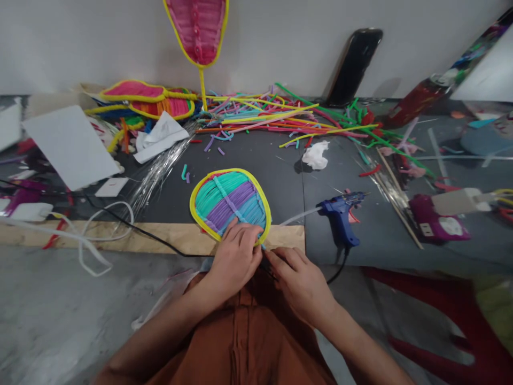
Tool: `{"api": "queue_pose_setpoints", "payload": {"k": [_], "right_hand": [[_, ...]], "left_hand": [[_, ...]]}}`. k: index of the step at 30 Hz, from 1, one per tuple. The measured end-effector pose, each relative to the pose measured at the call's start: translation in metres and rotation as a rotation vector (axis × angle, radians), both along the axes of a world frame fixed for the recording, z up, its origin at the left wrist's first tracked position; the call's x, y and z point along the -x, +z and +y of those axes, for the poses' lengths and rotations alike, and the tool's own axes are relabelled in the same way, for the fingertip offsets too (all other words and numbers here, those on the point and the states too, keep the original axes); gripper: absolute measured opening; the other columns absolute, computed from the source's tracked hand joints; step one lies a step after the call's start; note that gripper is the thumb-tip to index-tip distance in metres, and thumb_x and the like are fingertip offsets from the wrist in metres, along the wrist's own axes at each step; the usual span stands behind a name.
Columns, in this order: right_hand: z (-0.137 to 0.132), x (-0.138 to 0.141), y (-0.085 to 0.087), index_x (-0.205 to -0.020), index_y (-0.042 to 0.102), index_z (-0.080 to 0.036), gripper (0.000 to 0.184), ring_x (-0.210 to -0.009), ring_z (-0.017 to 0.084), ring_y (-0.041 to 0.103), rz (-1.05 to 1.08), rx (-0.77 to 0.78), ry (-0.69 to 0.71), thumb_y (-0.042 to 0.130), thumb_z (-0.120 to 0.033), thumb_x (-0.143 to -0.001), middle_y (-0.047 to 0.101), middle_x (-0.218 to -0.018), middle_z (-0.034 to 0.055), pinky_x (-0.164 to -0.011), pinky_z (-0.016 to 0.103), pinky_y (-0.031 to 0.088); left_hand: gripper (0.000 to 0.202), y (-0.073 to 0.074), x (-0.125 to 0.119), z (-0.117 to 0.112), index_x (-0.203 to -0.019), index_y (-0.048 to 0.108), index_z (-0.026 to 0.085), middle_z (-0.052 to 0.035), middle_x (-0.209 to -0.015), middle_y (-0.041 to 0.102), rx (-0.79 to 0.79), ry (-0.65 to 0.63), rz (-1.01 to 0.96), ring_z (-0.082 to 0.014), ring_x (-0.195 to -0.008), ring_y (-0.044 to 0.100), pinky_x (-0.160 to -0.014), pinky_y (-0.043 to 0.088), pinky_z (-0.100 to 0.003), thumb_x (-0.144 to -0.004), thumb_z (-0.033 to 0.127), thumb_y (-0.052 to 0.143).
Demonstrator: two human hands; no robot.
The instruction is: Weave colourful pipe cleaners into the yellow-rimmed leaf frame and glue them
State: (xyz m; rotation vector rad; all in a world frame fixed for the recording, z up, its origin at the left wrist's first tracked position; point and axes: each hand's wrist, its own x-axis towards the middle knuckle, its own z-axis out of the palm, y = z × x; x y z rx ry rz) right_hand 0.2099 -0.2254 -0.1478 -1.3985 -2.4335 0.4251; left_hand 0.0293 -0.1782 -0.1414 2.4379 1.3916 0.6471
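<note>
A leaf-shaped pipe-cleaner piece (229, 202) with teal, purple and blue bands and a yellow rim lies on the dark mat near the front edge. My left hand (235, 258) rests on its near end, fingers curled and pressing the rim. My right hand (298, 280) is beside it, fingers pinched at the piece's bottom tip; what they hold is hidden. A blue glue gun (340, 213) lies just right of the piece on the mat.
A pile of loose pipe cleaners (280, 120) spreads along the back. Finished pink and orange leaf pieces (148, 99) lie at back left; another (199, 29) stands against the wall. White paper (70, 144), cables (104, 219), a wad of tissue (316, 155) and a purple device (436, 222) surround the mat.
</note>
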Motion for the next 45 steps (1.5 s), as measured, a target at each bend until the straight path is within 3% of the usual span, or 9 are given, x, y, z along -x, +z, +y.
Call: {"api": "queue_pose_setpoints", "payload": {"k": [9,15,23,29,33,38,42,45], "right_hand": [[0.000,0.000,0.002,-0.124,0.057,-0.013,0.043,-0.094,0.023,0.058,0.010,0.008,0.005,0.051,-0.006,-0.082,0.064,-0.108,0.0130,-0.079,0.035,0.057],[0.000,-0.001,0.001,-0.127,0.055,-0.019,0.046,-0.093,0.022,0.058,0.016,0.011,-0.005,0.048,-0.007,-0.084,0.064,-0.109,0.0109,-0.081,0.036,0.056],[0.000,0.002,0.001,-0.122,0.058,-0.013,0.040,-0.091,0.024,0.060,0.006,-0.004,0.004,0.051,-0.006,-0.083,0.066,-0.107,0.0134,-0.075,0.036,0.058],[0.008,-0.008,0.015,-0.117,0.060,-0.017,0.029,-0.097,0.019,0.064,0.200,0.042,-0.041,0.047,-0.016,-0.091,0.068,-0.108,0.0106,-0.085,0.032,0.056],[0.024,-0.037,0.035,-0.110,0.063,-0.019,0.023,-0.090,0.016,0.068,0.294,-0.064,-0.165,0.048,-0.020,-0.093,0.072,-0.099,0.0076,-0.079,0.027,0.056],[0.056,-0.074,0.054,-0.088,0.065,-0.022,0.020,-0.074,0.016,0.067,0.191,-0.238,-0.429,0.048,-0.028,-0.093,0.072,-0.080,0.0033,-0.071,0.028,0.053],[0.102,-0.088,0.048,-0.084,0.062,-0.021,0.016,-0.074,0.019,0.065,0.092,-0.263,-0.530,0.053,-0.034,-0.088,0.069,-0.079,0.0043,-0.071,0.031,0.051],[0.146,-0.090,0.034,-0.104,0.058,-0.017,0.031,-0.087,0.023,0.063,0.073,-0.223,-0.516,0.065,-0.032,-0.079,0.067,-0.100,0.0107,-0.076,0.036,0.050]], "left_hand": [[0.031,0.000,0.000,0.000,-0.111,0.048,0.018,-0.0057,-0.098,0.064,0.024,0.025,-0.041,-0.0212,-0.098,0.060,-0.105,0.040,-0.047,-0.081,0.009,0.052],[0.034,-0.001,-0.002,0.001,-0.109,0.048,0.019,-0.0026,-0.088,0.064,0.030,0.072,-0.080,-0.0210,-0.093,0.061,-0.103,0.042,-0.046,-0.077,0.007,0.053],[0.030,-0.002,-0.003,0.002,-0.103,0.049,0.020,-0.0023,-0.086,0.063,0.025,0.092,-0.085,-0.0203,-0.090,0.060,-0.102,0.042,-0.045,-0.076,0.007,0.053],[0.027,-0.004,0.001,0.004,-0.102,0.049,0.019,-0.0034,-0.089,0.064,0.020,0.072,-0.060,-0.0202,-0.090,0.060,-0.102,0.042,-0.046,-0.078,0.008,0.053],[0.023,-0.002,0.004,0.006,-0.102,0.049,0.018,-0.0051,-0.091,0.064,-0.015,0.023,-0.047,-0.0212,-0.091,0.060,-0.101,0.043,-0.047,-0.081,0.010,0.051],[0.020,0.000,0.015,0.009,-0.101,0.050,0.018,-0.0073,-0.095,0.064,-0.049,-0.009,-0.018,-0.0233,-0.100,0.058,-0.102,0.042,-0.049,-0.082,0.011,0.050],[0.018,-0.004,0.026,0.012,-0.097,0.051,0.019,-0.0057,-0.090,0.063,-0.044,-0.017,-0.009,-0.0244,-0.106,0.058,-0.104,0.039,-0.052,-0.081,0.011,0.051],[0.016,-0.005,0.028,0.013,-0.096,0.052,0.020,-0.0048,-0.088,0.064,-0.058,-0.028,-0.012,-0.0242,-0.107,0.058,-0.105,0.038,-0.052,-0.082,0.012,0.051]]}}
